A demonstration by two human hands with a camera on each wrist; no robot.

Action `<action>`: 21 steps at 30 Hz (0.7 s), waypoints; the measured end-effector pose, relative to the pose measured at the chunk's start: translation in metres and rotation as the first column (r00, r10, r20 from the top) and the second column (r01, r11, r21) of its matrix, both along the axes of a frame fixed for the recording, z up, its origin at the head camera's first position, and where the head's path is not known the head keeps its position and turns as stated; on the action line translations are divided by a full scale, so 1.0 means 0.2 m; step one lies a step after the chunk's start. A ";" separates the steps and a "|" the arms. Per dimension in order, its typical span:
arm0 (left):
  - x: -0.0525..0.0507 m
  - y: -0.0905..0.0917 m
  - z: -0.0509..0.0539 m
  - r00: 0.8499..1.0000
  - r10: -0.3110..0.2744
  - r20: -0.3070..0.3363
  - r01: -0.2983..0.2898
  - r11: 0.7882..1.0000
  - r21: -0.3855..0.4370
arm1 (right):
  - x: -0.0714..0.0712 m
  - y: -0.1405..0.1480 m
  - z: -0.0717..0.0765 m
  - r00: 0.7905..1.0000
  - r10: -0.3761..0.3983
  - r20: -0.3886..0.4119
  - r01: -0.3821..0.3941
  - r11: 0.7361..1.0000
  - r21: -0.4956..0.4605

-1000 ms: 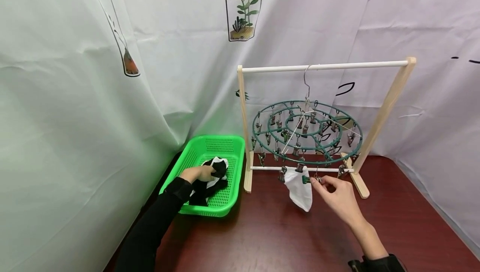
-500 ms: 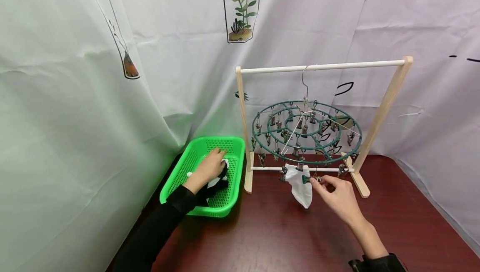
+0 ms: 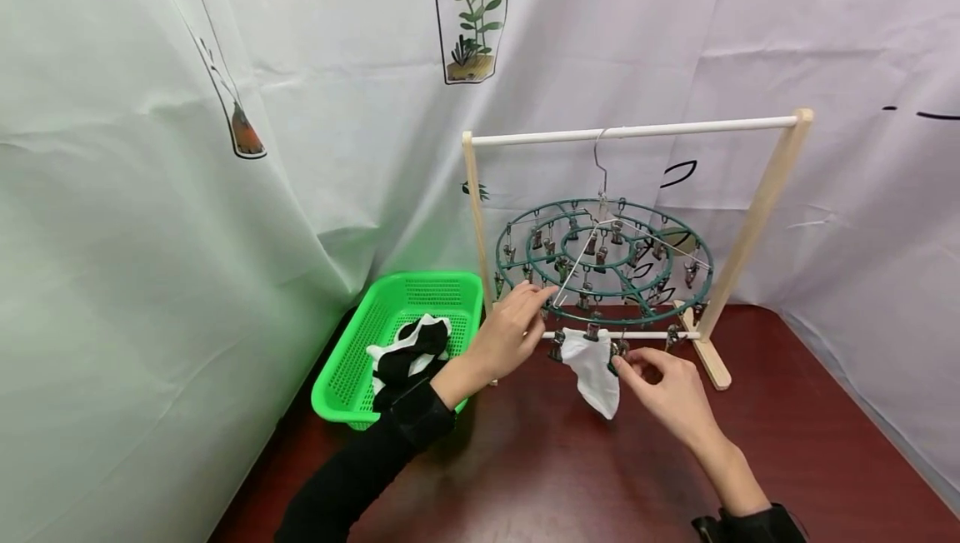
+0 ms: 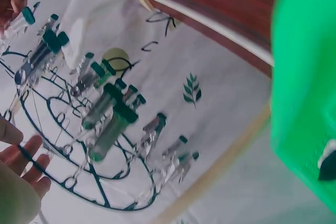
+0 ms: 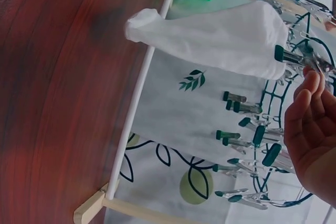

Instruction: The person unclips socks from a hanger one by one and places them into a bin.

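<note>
A white sock (image 3: 596,376) hangs by its upper edge from clips on the round green clip hanger (image 3: 637,321); in the right wrist view the sock (image 5: 220,40) shows at full length. Beside its upper right corner, my right hand (image 3: 667,389) pinches a metal clip (image 5: 291,56) with a green tip. My left hand (image 3: 502,335) is at the hanger's front left edge, holding no sock, its fingers reaching toward the ring. In the left wrist view, part of that hand (image 4: 31,166) shows against the green ring.
A green basket (image 3: 324,381) with black and white cloth items (image 3: 411,351) stands left on the dark red table (image 3: 540,476). A wooden rack with a white top bar (image 3: 675,131) carries the hanger. Several clips dangle from it. A printed white curtain (image 3: 360,110) is behind.
My left hand has left the cloth items in the basket and moved right to the hanger's front edge. The right hand keeps its place at the clip beside the sock.
</note>
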State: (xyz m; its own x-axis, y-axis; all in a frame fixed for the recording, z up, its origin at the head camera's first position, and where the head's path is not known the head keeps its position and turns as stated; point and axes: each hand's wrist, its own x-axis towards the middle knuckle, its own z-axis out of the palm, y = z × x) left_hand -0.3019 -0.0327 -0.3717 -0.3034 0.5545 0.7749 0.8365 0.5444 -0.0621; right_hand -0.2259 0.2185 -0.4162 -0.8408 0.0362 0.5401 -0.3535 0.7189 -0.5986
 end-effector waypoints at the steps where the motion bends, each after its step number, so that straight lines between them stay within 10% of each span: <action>1: 0.00 0.00 -0.01 1.000 -0.002 0.011 0.002 1.000 0.013 | 0.00 0.00 0.00 1.000 0.003 0.003 -0.003 1.000 0.001; 8: -0.02 0.00 -0.05 0.998 -0.007 0.069 -0.001 0.993 0.116 | 0.01 0.03 -0.03 0.998 0.018 -0.059 -0.018 1.000 -0.007; 21: -0.05 -0.02 -0.09 0.966 0.157 0.205 -0.190 0.970 0.150 | 0.01 0.02 -0.06 0.995 0.042 -0.088 -0.047 0.997 -0.053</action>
